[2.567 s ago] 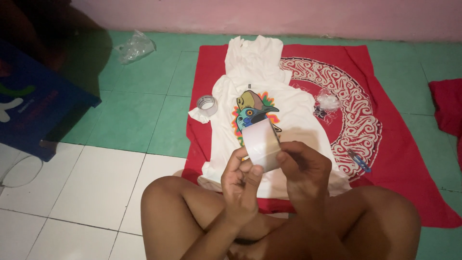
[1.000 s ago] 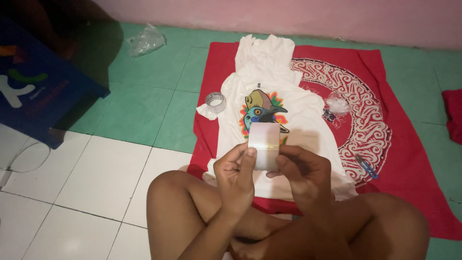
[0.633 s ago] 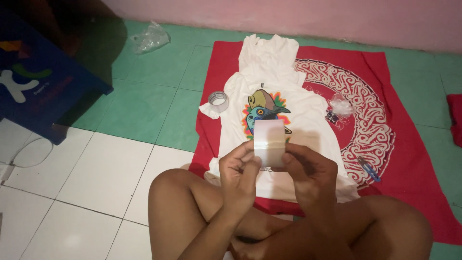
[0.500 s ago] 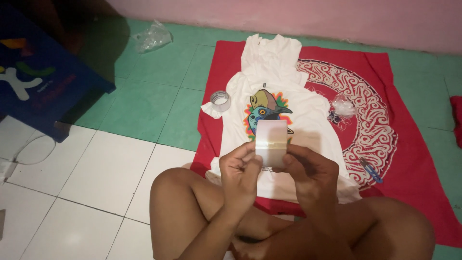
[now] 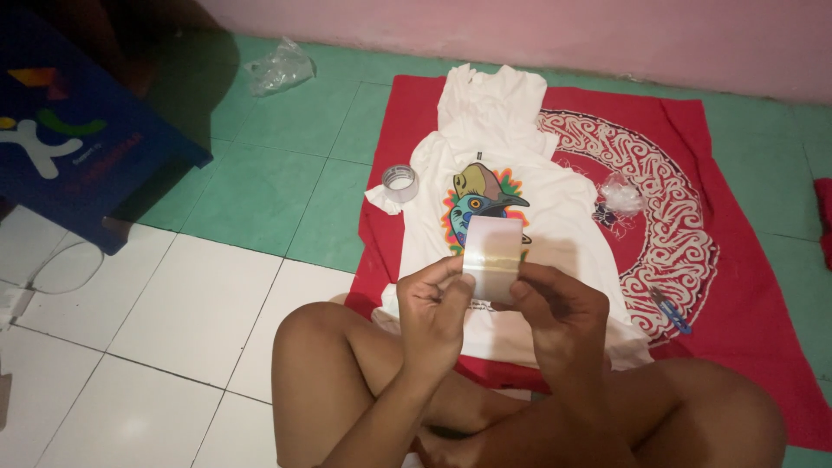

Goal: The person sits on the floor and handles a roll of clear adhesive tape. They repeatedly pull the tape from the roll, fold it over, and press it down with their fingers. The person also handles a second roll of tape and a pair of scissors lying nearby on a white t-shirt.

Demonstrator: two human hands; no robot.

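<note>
both hands, left hand (image 5: 432, 305) and right hand (image 5: 555, 305), pinching small white card (image 5: 493, 251) by bottom corners; looks light, bendy, grip edges gently

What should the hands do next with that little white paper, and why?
Probably lower the small white paper slip onto the white T-shirt with the colourful bird print. Both the left hand and the right hand pinch it just above the shirt, which lies flat on the red patterned cloth.
</note>
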